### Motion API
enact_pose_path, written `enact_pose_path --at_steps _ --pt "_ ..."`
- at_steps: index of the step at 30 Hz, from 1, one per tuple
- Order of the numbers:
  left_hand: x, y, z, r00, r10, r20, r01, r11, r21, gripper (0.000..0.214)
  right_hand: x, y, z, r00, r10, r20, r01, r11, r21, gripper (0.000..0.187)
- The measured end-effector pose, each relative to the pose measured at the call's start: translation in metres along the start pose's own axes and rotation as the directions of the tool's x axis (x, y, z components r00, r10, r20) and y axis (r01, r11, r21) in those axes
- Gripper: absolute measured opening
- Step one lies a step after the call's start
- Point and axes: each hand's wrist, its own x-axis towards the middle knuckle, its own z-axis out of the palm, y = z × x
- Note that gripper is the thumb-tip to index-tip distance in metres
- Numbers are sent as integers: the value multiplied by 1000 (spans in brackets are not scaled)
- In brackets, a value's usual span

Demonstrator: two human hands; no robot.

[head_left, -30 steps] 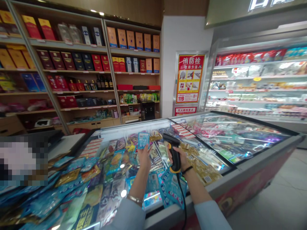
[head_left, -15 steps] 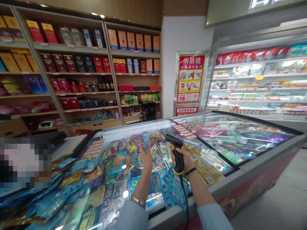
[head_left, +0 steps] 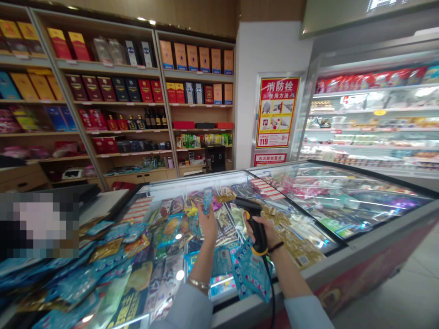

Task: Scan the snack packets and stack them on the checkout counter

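Left hand (head_left: pixel 208 225): grip pinching blue snack packet (head_left: pixel 207 199), above chest freezer (head_left: pixel 377 235), left side. Right hand (head_left: pixel 270 234): grip wrapped round barcode scanner (head_left: pixel 258 229). Risk: hanging cord (head_left: pixel 273 297) might drag loose near-edge packs (head_left: pixel 252 272) off.

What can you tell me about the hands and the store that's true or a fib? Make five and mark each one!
1. The right hand holds a black scanner. True.
2. The left hand holds a red bottle. False: it holds a small blue packet.
3. A black cord runs down from the scanner. True.
4. The sleeves are bright red. False: they are light bluish grey.
5. The red and yellow wall sign shows the number 119. True.
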Motion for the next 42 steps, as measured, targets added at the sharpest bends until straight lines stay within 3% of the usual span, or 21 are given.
enact_pose_path --at_steps 13,18,23,28,31,35,39,42 --pt "14 -6 -7 998 -61 -15 59 995 -83 49 -2 -1 -1 996 24 90 -23 1000 -6 27" --pt "14 -5 -7 998 -51 -25 49 997 -67 45 -3 0 -4 999 21 50 -21 1000 -3 27" --pt "6 4 -2 997 -69 15 71 985 -158 38 -5 -3 -7 998 6 61 -7 1000 8 29" --pt "1 13 -8 986 -82 145 124 942 -311 34 -10 -11 8 997 -42 61 43 999 -9 27" --pt "9 24 -29 982 -69 177 132 917 -376 39 -12 -16 24 997 -60 41 62 996 -61 25" --pt "27 53 -73 984 -66 163 137 867 -480 46 -6 -16 61 996 -85 23 87 991 -99 25" --pt "50 81 -131 995 -31 96 77 845 -529 51 15 4 117 995 -100 16 101 992 -73 23" --pt "68 91 -187 1000 9 20 1 882 -472 53 36 35 164 993 -98 58 98 995 4 22"
